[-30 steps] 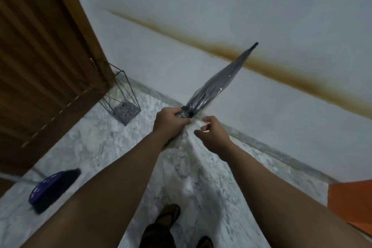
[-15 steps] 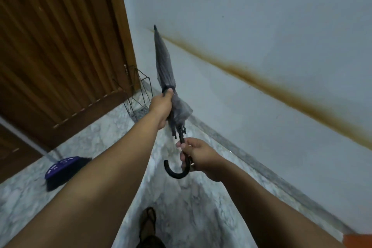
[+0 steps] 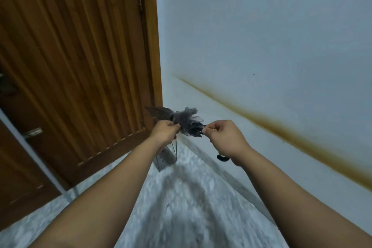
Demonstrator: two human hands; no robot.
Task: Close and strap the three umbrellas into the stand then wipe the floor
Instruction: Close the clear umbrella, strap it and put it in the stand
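A closed grey translucent umbrella [image 3: 185, 120] is held level in front of me, its tip pointing left toward the door. My left hand [image 3: 164, 132] grips it at the strapped middle of the canopy. My right hand [image 3: 222, 137] pinches the shaft just behind the loose canopy ends. The black hooked handle [image 3: 222, 158] peeks out below my right wrist. The wire umbrella stand [image 3: 166, 158] sits on the floor in the corner, partly hidden behind my left wrist.
A ribbed wooden door [image 3: 80, 56] fills the left side. A white wall [image 3: 261, 36] with a brown stain band [image 3: 281, 127] runs along the right. Grey marble floor [image 3: 191, 197] lies between my arms.
The umbrella has swung from upright to level, tip toward the door. My right hand has moved up from the hook to the shaft. My view has lifted, and the blue object on the floor has left view.
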